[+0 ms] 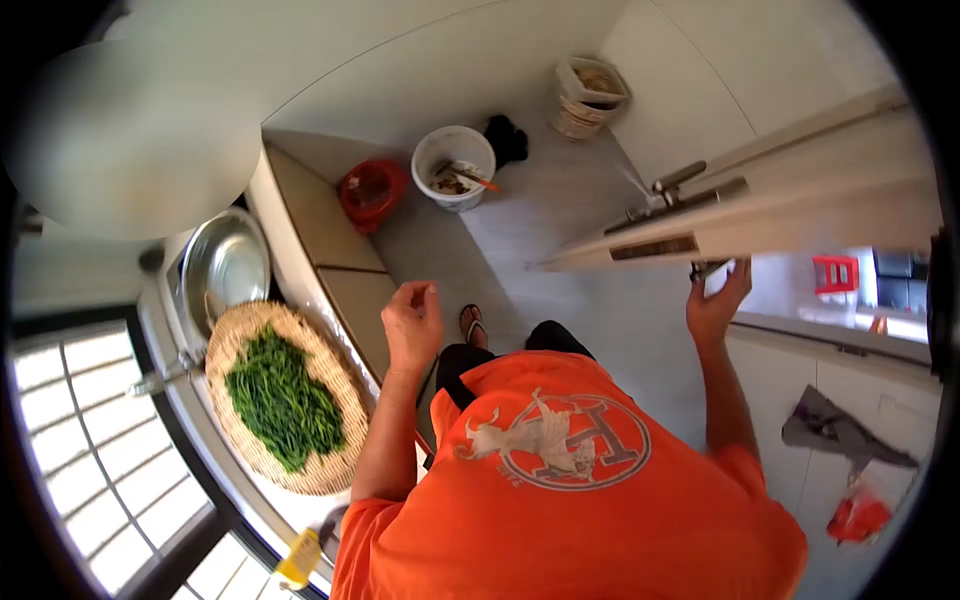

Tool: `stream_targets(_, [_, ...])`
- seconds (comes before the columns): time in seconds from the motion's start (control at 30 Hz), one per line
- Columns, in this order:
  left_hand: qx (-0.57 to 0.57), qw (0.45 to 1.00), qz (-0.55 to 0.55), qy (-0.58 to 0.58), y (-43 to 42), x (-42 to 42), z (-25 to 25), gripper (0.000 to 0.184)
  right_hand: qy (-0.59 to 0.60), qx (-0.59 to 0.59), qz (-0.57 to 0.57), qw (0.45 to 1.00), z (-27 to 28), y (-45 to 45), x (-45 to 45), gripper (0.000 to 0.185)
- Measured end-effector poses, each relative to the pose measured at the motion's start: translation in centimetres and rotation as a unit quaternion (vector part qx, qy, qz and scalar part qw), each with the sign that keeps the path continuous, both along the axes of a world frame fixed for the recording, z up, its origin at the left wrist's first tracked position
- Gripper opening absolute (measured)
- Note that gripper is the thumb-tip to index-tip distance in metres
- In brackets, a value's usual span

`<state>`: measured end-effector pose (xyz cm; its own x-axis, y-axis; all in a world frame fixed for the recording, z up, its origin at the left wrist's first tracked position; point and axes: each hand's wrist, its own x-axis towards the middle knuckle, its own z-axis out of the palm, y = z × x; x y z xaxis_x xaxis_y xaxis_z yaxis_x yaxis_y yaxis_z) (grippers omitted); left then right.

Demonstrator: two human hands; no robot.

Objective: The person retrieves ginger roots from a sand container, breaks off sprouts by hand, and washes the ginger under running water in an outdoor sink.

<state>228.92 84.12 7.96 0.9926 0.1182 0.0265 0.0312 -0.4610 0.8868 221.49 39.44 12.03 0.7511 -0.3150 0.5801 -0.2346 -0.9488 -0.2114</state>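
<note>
My right hand (712, 305) grasps the door handle (707, 270), apparently to steady the door (860, 215), while my left hand (411, 322) curls closed near leafy greens (285, 400) on a woven tray (245, 440), likely for containment

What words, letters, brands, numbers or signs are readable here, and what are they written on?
"H": the large letter inside a printed ring on the orange shirt.
Too small or blurred to read: the small marks below the shirt's pale figure.
Too blurred to read: any print on the yellow packet at the lower left.
I can make out no other text.
</note>
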Motion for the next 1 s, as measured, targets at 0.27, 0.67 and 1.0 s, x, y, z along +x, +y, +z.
stream_targets(0.27, [-0.010, 0.988, -0.155, 0.008, -2.9, 9.5, -3.5, 0.015, -0.116, 0.649, -0.201, 0.724, -11.7, -3.1, -15.8, 0.036])
stream_targets(0.67, [0.020, 0.942, -0.318, 0.109, -17.0, 18.4, -9.4, 0.018, -0.324, 0.639, -0.279, 0.640, -13.5, -7.3, -25.8, 0.060])
stream_targets(1.0, [0.181, 0.900, -0.382, 0.106, -30.1, 28.9, -19.6, 0.022, -0.252, 0.786, -0.306, 0.475, -23.8, -9.0, -40.6, 0.029])
